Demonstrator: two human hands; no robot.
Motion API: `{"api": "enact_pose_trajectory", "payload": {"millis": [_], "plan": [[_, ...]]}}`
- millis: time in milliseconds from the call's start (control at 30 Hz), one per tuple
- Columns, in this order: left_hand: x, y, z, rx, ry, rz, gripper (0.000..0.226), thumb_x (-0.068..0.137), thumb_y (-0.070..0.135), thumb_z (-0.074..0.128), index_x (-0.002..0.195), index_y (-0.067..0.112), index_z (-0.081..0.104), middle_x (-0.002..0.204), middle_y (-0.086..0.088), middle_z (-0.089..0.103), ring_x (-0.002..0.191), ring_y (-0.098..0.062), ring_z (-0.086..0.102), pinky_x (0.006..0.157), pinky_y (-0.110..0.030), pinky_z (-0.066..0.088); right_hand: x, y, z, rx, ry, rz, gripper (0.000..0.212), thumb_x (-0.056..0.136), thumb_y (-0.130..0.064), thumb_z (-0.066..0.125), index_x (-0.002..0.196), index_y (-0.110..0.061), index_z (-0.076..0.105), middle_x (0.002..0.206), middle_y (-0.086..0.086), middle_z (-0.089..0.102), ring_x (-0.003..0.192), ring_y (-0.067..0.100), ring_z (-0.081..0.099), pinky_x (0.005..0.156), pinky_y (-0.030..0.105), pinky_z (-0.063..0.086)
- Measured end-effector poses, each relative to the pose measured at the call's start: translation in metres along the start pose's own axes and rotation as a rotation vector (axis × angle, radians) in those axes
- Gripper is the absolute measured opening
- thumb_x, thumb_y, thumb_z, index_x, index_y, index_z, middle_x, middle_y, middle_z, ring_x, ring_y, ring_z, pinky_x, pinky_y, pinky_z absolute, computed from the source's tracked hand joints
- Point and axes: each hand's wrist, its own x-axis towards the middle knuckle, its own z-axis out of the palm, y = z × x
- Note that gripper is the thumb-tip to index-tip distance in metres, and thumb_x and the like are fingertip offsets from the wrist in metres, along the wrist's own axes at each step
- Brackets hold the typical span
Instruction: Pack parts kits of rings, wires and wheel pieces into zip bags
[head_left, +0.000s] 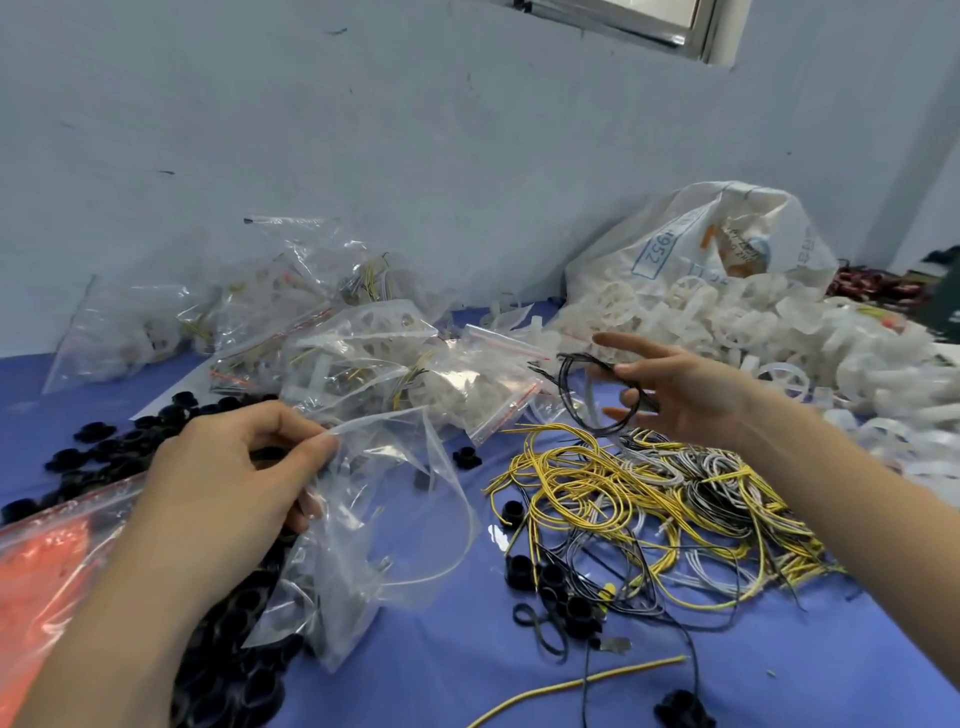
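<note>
My left hand (228, 467) pinches the open mouth of a clear zip bag (384, 525) that hangs down over the blue table. My right hand (680, 389) holds a looped black wire (571, 400) between thumb and fingers, to the right of the bag and above a tangled pile of yellow, white and black wires (665, 499). Black rings (550, 577) lie loose below the wire pile, and many more black rings (228, 660) sit under my left forearm. White wheel pieces (727, 322) are heaped at the back right.
Several filled zip bags (363, 353) are piled against the wall at the back. A white sack (727, 244) leans behind the wheel pieces. A bag with orange contents (47, 561) lies at the left edge. The blue table (441, 670) shows in front.
</note>
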Motion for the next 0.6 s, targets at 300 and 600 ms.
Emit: {"api": "enact_pose_trajectory", "payload": {"millis": [300, 600], "plan": [[0.0, -0.002, 0.001, -0.025, 0.005, 0.016, 0.02, 0.083, 0.022, 0.073, 0.071, 0.038, 0.069, 0.047, 0.0, 0.063, 0.034, -0.007, 0.053, 0.04, -0.007, 0.037, -0.002, 0.052, 0.024, -1.041, 0.297, -0.273, 0.028, 0.09, -0.008, 0.056, 0.104, -0.027, 0.073, 0.121, -0.009, 0.058, 0.08, 0.019, 0.061, 0.07, 0.031, 0.049], [0.0, -0.001, 0.002, -0.002, -0.003, 0.005, 0.022, 0.083, 0.021, 0.073, 0.061, 0.023, 0.067, 0.049, 0.0, 0.065, 0.034, -0.008, 0.054, 0.04, -0.006, 0.037, -0.006, 0.12, 0.014, -1.428, 0.181, -0.146, 0.026, 0.082, -0.042, 0.067, 0.105, -0.029, 0.066, 0.105, -0.01, 0.056, 0.104, 0.012, 0.053, 0.094, 0.032, 0.033]]}}
